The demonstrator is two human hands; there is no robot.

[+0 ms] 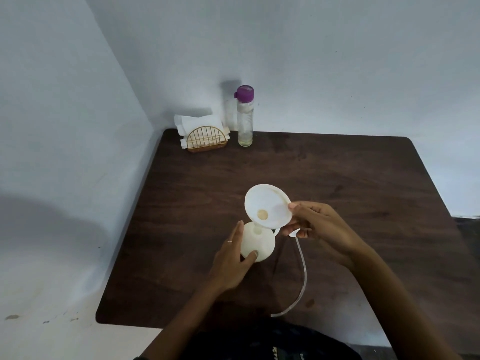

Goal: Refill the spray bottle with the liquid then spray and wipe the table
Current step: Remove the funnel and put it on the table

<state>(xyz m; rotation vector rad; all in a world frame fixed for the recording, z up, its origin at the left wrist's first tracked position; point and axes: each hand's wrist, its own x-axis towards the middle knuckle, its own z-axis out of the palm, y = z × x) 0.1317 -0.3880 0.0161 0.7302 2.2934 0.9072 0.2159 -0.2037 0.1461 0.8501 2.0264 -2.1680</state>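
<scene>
White spray bottle (257,241) is standing uncapped mid-table, left hand (231,261) gripping it; right hand (317,227) is pinching funnel (267,206) (plus sprayer head (296,233)). Refill bottle (245,116) still capped; pouring, spraying, wiping remaining.

I can read no text, label, brand or number anywhere in my view. The dark garment (272,344) at the bottom edge carries a few pale marks that may be lettering, but they are too small and cut off for me to make out. The clear bottle (245,118) with the purple cap shows no label I can read, and the white spray bottle (258,241) is plain on the side I see.
</scene>
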